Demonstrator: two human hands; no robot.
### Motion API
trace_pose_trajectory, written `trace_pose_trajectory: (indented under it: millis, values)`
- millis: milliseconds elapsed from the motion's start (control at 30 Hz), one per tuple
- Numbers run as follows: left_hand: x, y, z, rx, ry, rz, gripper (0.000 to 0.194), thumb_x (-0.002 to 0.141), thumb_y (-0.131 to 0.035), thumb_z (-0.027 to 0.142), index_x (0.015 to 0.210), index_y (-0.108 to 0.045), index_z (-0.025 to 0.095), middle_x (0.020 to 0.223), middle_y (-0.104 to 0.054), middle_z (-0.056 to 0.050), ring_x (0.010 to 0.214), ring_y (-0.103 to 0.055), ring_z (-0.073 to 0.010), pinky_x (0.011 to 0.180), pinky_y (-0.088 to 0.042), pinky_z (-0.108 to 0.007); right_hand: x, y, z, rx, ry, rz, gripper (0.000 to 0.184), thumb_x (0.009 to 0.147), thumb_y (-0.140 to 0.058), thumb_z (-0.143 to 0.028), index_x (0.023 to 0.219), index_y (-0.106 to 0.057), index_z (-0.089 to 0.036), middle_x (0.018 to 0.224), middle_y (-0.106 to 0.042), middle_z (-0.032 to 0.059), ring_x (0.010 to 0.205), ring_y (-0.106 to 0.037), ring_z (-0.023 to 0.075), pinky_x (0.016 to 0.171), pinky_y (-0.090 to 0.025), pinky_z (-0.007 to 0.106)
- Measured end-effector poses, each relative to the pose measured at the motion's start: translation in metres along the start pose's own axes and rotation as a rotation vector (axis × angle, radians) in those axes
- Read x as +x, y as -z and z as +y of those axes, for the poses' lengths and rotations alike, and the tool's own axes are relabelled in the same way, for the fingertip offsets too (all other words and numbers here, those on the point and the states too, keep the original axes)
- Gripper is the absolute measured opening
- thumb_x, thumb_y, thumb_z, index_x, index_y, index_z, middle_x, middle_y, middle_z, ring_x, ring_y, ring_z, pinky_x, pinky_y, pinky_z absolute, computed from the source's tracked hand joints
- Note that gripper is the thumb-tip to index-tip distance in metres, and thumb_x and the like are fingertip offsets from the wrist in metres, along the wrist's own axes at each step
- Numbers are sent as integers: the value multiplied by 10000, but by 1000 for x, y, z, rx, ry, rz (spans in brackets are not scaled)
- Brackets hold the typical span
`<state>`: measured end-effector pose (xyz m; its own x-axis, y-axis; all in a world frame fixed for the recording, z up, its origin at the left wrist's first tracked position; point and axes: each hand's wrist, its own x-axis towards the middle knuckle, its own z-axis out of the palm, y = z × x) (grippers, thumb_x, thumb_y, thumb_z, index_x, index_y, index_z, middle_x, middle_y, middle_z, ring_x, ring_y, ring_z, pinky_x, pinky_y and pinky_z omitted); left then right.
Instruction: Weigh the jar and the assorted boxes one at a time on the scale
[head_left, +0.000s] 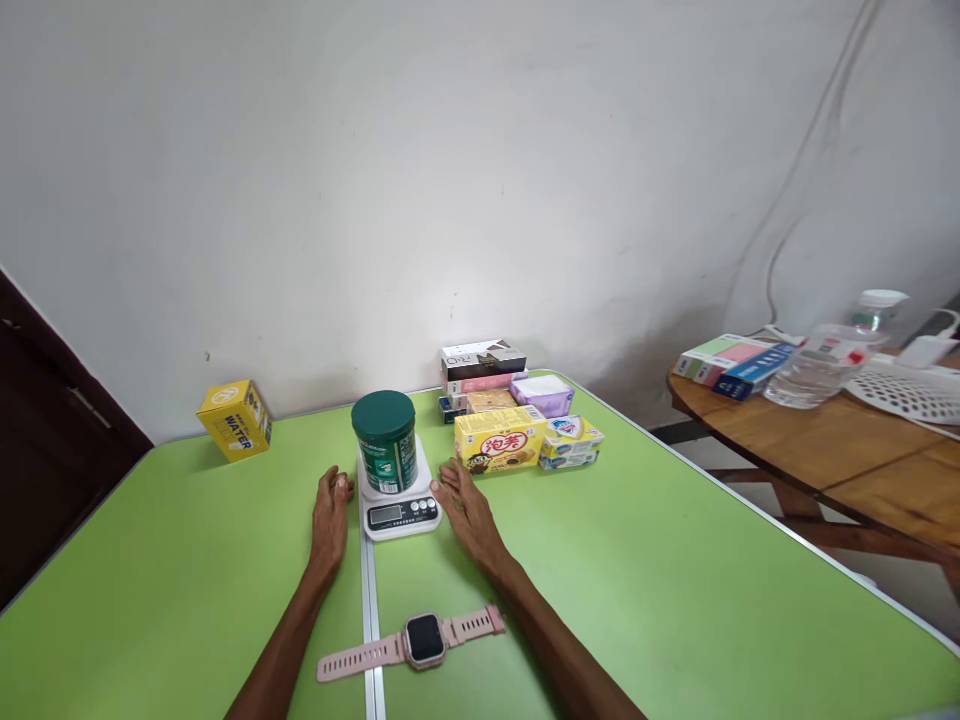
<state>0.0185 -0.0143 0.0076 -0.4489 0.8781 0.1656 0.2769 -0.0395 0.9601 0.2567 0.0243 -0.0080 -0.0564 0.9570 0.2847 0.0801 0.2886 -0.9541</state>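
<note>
A white kitchen scale (pixel 402 516) with a small display and several buttons lies on the green table. On its platform stands an upright green canister (pixel 385 450) with a dark green lid. My left hand (pixel 331 512) rests to the left of the scale, fingers loosely bent and holding nothing. On the other side, my right hand (pixel 469 508) is close to the scale's right edge, its fingers apart and nothing in them; whether the thumb touches the scale I cannot tell. Between my forearms a pink smartwatch (pixel 424 638) lies flat with its strap stretched out.
Several boxes stand behind my right hand, among them a yellow snack box (pixel 499 441), a soap box (pixel 571 442) and a purple pack (pixel 541 396). A yellow box (pixel 235 420) is at the back left. To the right, a wooden table (pixel 840 448) holds a clear bottle (pixel 817 366).
</note>
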Motion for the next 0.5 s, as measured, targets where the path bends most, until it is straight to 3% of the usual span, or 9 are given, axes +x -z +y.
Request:
trace_pose_trajectory:
  millis: [133,233,400,500]
  values:
    - [-2,-1,1,29,-7,-4,749,950,-442,744,1451,-466,189,1420,-617,-201,1237,-675,-335,1095,-504,-543,-1,-1,4,39,3,13,726,906,-644,-671,1445,-548,-193,1390,-663,219,1287,-659,350,1092,-514,590]
    - [-4,-4,7,68,-62,-35,768,941,-509,698,1498,-400,181,1541,-498,-214,1368,-570,-345,1147,-455,-549,-1,0,5,13,24,5,711,913,-654,-634,1457,-533,-193,1443,-629,214,1327,-630,355,1116,-495,597]
    - [4,-12,36,142,-290,-102,854,865,-680,604,1531,-335,194,1603,-401,-188,1502,-397,-355,1236,-330,-557,11,-4,-8,-187,175,-12,733,878,-724,-488,1505,-479,-199,1526,-549,197,1419,-530,356,1175,-435,590]
    - [17,-24,56,196,-320,-130,933,756,-798,581,1489,-377,189,1514,-483,-186,1443,-455,-374,1191,-377,-567,28,-17,-19,-265,243,-45,810,838,-757,-433,1541,-426,-203,1533,-529,195,1444,-487,360,1190,-415,583]
